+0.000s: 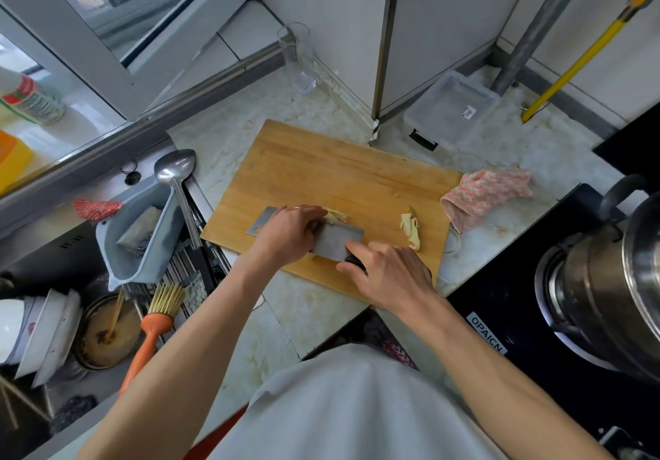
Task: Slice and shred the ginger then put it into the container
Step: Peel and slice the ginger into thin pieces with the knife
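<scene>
Gripping: the right hand (387, 275) is curled round the dark handle of one cleaver (334, 243), forefinger stretched along the blade's side.
Left hand: the left hand (287, 233) lies over the blade's far part, fingers bent down onto a pale piece of ginger (335, 216) and holding it on the board; a ring shows on one finger.
Cleaver: one, broad steel blade standing on edge across the board, its squared tip with a small hole poking out to the left of the left hand.
Ginger: two lots, the piece under the left fingers just behind the blade, and a small heap of ginger strips (410, 228) lying apart near the board's right edge.
Cutting board: one wooden cutting board (321, 159) lying at an angle on the marbled desk (500, 152).
Container: one clear plastic container (451, 108), lidded with a black clasp, in the corner behind the board, well apart from the ginger.
Cloth: one pink-and-white cloth (485, 192), crumpled just beside the board's right corner.
Glass: one clear glass (298, 58) upright against the wall.
Sink side: one metal ladle (176, 170), one blue drainer basket (143, 231), one orange-handled brush (153, 324), a stack of white bowls (39, 331).
Stove side: one steel pot (614, 281) on a black hob (507, 302).
</scene>
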Demonstrator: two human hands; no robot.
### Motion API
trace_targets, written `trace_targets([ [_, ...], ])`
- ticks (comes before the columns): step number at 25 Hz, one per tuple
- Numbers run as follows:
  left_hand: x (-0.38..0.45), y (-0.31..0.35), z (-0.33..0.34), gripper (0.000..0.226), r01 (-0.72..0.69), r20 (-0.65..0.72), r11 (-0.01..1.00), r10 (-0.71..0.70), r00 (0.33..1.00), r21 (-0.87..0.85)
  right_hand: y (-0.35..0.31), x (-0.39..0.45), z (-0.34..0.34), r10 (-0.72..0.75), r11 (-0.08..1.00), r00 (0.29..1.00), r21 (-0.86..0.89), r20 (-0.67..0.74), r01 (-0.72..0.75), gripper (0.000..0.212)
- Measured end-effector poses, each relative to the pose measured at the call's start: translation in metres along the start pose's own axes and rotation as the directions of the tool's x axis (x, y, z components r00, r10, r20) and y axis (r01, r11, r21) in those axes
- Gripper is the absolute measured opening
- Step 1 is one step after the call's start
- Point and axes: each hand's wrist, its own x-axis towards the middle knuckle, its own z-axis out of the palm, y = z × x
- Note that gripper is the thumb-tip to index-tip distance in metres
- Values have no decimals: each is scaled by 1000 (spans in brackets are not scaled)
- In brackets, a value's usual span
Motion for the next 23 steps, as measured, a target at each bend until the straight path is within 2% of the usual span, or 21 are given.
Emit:
trace_targets([
  [1,-1,0,-1,59,-4,-28,1000,3,1000,-31,-1,0,-1,15,1000,1000,10,19,-15,44],
  [3,-8,3,-2,58,12,-237,988,-48,970,-152,0,0,-4,70,996,997,52,44,-72,46],
  [5,-21,4,-1,49,43,-448,957,-173,877,-285,-1,-2,-7,141,981,988,126,64,-148,46],
  [7,-35,4,1,42,29,-526,952,-194,828,-306,-2,-4,-11,166,973,984,149,69,-174,46],
  [9,-40,5,1,44,-62,-500,980,-42,865,-189,-3,-4,-13,127,985,990,106,63,-133,44],
  [10,-38,6,0,46,-112,-427,986,48,903,-126,-3,-3,-14,98,992,993,76,63,-102,43],
  [12,-24,8,-5,51,-131,-182,990,119,976,-58,-4,-2,-17,57,997,995,38,82,-61,43],
  [14,-9,11,-9,58,-96,8,995,96,995,-13,-6,-3,-17,56,998,994,37,90,-59,43],
  [15,-5,11,-9,63,-81,8,997,81,997,-15,-6,-4,-17,79,994,993,64,88,-84,43],
  [16,-5,10,-10,64,-72,-68,996,69,995,-46,-7,-6,-15,134,980,987,138,88,-145,43],
  [17,-9,11,-12,62,-58,-215,992,32,976,-115,-6,-7,-16,210,937,973,263,98,-228,42],
  [18,-16,12,-11,58,-44,-378,974,-43,925,-220,-4,-7,-16,285,864,953,401,108,-304,41],
  [20,-35,16,-7,49,-15,-574,902,-261,776,-431,2,-5,-14,355,738,926,570,127,-361,40],
  [21,-44,19,-4,44,13,-595,868,-350,724,-496,4,-4,-14,361,706,921,602,147,-373,39],
  [22,-51,19,2,40,51,-579,847,-404,708,-529,6,-2,-13,365,671,915,634,171,-386,37],
  [23,-57,18,9,36,96,-535,833,-433,725,-544,5,-1,-11,369,609,906,682,208,-405,35],
])
